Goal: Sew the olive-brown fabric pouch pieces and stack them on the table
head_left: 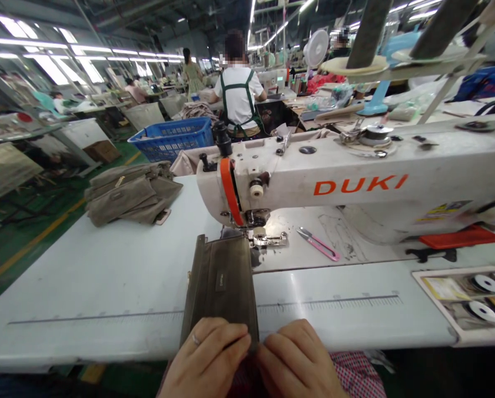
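An olive-brown fabric pouch piece [226, 276] with a small label lies on the white sewing table, its far end by the presser foot [258, 237] of the sewing machine [355, 171]. My left hand [210, 356], wearing a ring, pinches the pouch's near end at the table's front edge. Close beside it, my right hand [295, 359] has its fingers closed on the near right corner of the same piece. The fingertips of both hands are partly hidden. Right of the presser foot rest pink thread snips [319, 244].
Folded olive fabric pieces [131, 193] are stacked at the table's far left. A bobbin tray [467, 304] sits at the right. Behind the machine are a blue crate [173, 138] and a person in a white shirt [238, 94]. A printed ruler [330, 300] runs along the front.
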Available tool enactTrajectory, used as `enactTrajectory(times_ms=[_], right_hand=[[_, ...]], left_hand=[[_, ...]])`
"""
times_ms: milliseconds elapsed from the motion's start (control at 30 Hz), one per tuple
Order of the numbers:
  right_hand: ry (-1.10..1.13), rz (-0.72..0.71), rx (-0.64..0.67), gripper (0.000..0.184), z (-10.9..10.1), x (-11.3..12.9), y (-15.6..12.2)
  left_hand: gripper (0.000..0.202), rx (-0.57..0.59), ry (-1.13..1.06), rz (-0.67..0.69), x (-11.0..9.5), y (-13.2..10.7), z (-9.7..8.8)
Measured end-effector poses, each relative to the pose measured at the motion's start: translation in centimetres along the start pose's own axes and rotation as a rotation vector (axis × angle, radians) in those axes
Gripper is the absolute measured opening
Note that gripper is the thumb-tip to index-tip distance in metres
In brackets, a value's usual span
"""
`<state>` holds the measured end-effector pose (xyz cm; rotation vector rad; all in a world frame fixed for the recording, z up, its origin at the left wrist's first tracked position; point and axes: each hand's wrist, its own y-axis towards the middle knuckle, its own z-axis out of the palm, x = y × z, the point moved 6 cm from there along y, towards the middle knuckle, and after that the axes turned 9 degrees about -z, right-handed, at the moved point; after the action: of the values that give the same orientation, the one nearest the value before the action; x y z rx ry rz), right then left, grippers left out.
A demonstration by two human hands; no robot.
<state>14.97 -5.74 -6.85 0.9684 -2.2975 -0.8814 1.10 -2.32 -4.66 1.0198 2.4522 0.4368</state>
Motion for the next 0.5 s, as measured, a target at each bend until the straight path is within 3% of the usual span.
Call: enactTrajectory(times_ms=[167,333,500], right_hand=[[0.008,0.003,-0.019,0.017,-0.1,0.0,0.3],[0.049,0.044,-0.036,0.014,-0.4,-0.3,0.1],[0.044,0.044,-0.114,0.016,-0.9,-0.5,0.2]], left_hand=[[0.023,0.049,0.044,0.044,-0.5,-0.3,0.7],[0.028,-0.028,0.048,0.052,-0.6,0.0,0.5],[0.025,-0.001,0.065,0.109,-1.1,0.5,0.7]])
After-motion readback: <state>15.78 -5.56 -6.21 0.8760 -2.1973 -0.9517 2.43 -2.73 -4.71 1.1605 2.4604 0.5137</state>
